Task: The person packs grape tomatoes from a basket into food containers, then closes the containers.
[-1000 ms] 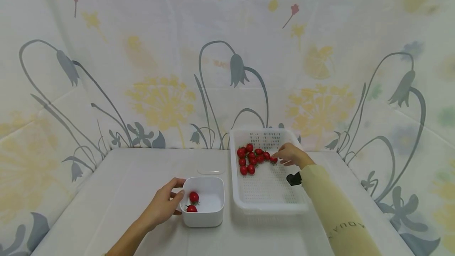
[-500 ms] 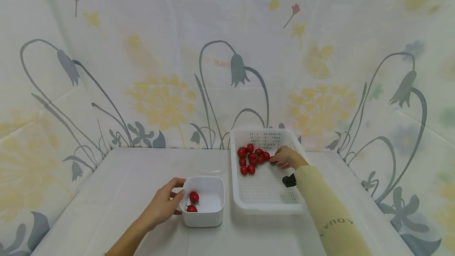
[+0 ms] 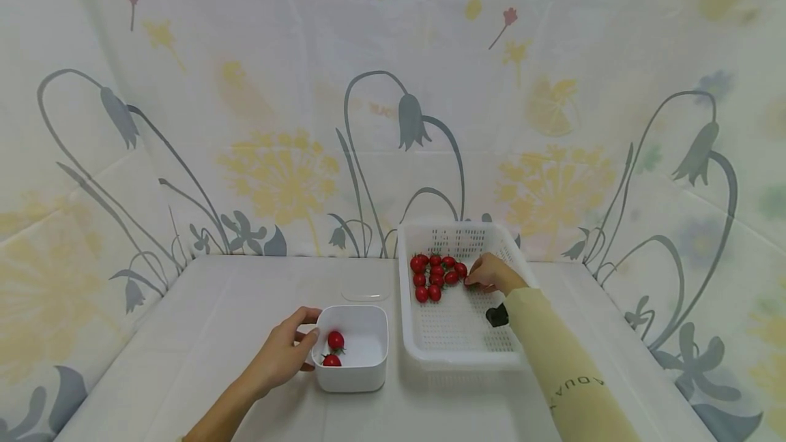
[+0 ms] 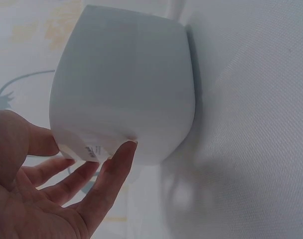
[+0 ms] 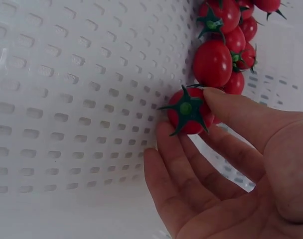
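Observation:
Inside a white perforated basket (image 3: 467, 360), my right hand (image 3: 494, 273) pinches a cherry tomato (image 5: 189, 110) between thumb and fingers. Its green star-shaped stem end faces the right wrist camera. In the head view the fingers mostly cover it. Several more cherry tomatoes (image 3: 437, 281) cluster at the basket's left side, just beyond the fingertips. My left hand (image 3: 282, 353) holds a small white box (image 3: 353, 379) at its left side, thumb by the rim and fingers on the wall. Two cherry tomatoes (image 3: 335, 340) lie in that box.
A clear flat lid-like piece (image 3: 365, 295) lies on the white tabletop (image 3: 245, 292) behind the box. A black item (image 3: 497, 316) sits at the right wrist. A flower-print cloth (image 3: 276, 87) hangs behind the table and along both sides.
My right hand has moved slightly left and its fingers have closed round the tomato. A few tomatoes in the cluster have shifted slightly. The left hand and box have stayed put.

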Available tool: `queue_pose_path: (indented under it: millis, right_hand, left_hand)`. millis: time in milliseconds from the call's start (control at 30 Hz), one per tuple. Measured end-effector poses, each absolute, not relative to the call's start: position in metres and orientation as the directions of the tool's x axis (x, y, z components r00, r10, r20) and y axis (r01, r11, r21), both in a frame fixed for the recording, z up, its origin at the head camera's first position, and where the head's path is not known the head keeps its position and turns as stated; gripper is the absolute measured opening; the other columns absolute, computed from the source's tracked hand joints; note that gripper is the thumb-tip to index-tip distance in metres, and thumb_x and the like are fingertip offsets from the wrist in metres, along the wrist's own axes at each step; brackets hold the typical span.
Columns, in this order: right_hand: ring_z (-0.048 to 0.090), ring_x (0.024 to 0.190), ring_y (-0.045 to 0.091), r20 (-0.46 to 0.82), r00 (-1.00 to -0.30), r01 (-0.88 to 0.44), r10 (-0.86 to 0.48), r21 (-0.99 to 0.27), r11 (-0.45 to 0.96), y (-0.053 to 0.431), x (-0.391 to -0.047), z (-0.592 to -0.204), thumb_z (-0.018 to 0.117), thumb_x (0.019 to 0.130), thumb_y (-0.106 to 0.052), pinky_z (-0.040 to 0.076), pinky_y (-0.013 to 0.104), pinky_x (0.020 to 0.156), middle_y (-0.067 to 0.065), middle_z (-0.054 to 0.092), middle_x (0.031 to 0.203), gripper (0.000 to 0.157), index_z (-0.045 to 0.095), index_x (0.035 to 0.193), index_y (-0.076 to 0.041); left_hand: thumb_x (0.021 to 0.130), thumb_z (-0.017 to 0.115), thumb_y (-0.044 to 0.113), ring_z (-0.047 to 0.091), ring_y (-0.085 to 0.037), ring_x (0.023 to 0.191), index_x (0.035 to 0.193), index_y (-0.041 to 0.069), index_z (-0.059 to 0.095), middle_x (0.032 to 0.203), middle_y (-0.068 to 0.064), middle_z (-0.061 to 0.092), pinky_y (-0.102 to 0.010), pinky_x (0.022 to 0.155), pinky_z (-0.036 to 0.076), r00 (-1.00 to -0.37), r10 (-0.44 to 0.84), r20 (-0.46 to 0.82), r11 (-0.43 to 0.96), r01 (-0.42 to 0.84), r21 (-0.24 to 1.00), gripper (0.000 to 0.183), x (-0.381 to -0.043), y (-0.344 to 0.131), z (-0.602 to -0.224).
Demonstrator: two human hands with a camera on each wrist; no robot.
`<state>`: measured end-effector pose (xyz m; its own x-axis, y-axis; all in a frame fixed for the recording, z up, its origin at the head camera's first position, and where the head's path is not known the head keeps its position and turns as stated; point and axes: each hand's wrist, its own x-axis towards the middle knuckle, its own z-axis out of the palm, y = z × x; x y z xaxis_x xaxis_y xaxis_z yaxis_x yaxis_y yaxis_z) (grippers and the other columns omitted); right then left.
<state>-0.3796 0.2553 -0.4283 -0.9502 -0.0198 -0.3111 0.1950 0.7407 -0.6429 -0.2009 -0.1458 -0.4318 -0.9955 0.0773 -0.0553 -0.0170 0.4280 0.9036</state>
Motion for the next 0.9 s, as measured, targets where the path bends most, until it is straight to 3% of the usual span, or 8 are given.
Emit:
queue_pose_path:
  millis: [133, 300, 433, 667, 900]
  right_hand:
    - [0.064, 0.076, 0.017, -0.308, -0.951, 0.186, -0.029, -0.643, 0.743, 0.254, -0.379, -0.429, 0.076, 0.089, -0.007, 0.062, 0.034, 0.071, 0.011, 0.070, 0.089, 0.018, 0.071, 0.100, 0.006]
    - [0.069, 0.080, 0.021, -0.323, -0.945, 0.192, -0.046, -0.664, 0.722, 0.252, -0.376, -0.428, 0.075, 0.089, -0.006, 0.063, 0.039, 0.079, 0.013, 0.070, 0.093, 0.021, 0.069, 0.103, 0.008]
    - [0.067, 0.082, 0.023, -0.333, -0.940, 0.197, -0.069, -0.698, 0.688, 0.253, -0.373, -0.426, 0.073, 0.091, -0.005, 0.062, 0.042, 0.083, 0.013, 0.066, 0.093, 0.023, 0.067, 0.107, 0.010]
    - [0.062, 0.071, 0.017, -0.332, -0.934, 0.189, -0.131, -0.772, 0.607, 0.257, -0.367, -0.422, 0.070, 0.093, -0.004, 0.061, 0.043, 0.084, 0.007, 0.065, 0.080, 0.018, 0.066, 0.104, 0.009]
    - [0.065, 0.073, 0.016, -0.327, -0.926, 0.180, -0.189, -0.823, 0.539, 0.259, -0.362, -0.416, 0.068, 0.094, -0.004, 0.061, 0.039, 0.084, 0.010, 0.070, 0.086, 0.019, 0.064, 0.107, 0.010]
  left_hand:
    - [0.102, 0.058, 0.006, 0.065, -0.029, 0.103, 0.134, 0.010, 0.058, 0.139, -0.018, 0.057, -0.037, 0.063, 0.064, -0.995, 0.078, -0.055, 0.427, -0.017, 0.904, 0.032, -0.201, -0.146, -0.432]
    - [0.102, 0.058, 0.006, 0.065, -0.029, 0.102, 0.135, 0.008, 0.057, 0.139, -0.019, 0.057, -0.037, 0.062, 0.064, -0.995, 0.085, -0.046, 0.431, -0.004, 0.903, 0.033, -0.201, -0.146, -0.432]
    - [0.102, 0.059, 0.005, 0.065, -0.029, 0.101, 0.134, 0.010, 0.058, 0.138, -0.018, 0.058, -0.037, 0.062, 0.064, -0.996, 0.077, -0.056, 0.426, -0.018, 0.904, 0.032, -0.201, -0.146, -0.433]
    - [0.102, 0.058, 0.005, 0.065, -0.029, 0.101, 0.133, 0.009, 0.058, 0.138, -0.018, 0.058, -0.037, 0.063, 0.064, -0.996, 0.076, -0.052, 0.426, -0.015, 0.905, 0.032, -0.201, -0.146, -0.434]
    - [0.102, 0.058, 0.006, 0.065, -0.029, 0.101, 0.133, 0.010, 0.058, 0.138, -0.017, 0.058, -0.037, 0.063, 0.064, -0.996, 0.073, -0.059, 0.422, -0.023, 0.906, 0.032, -0.201, -0.146, -0.434]
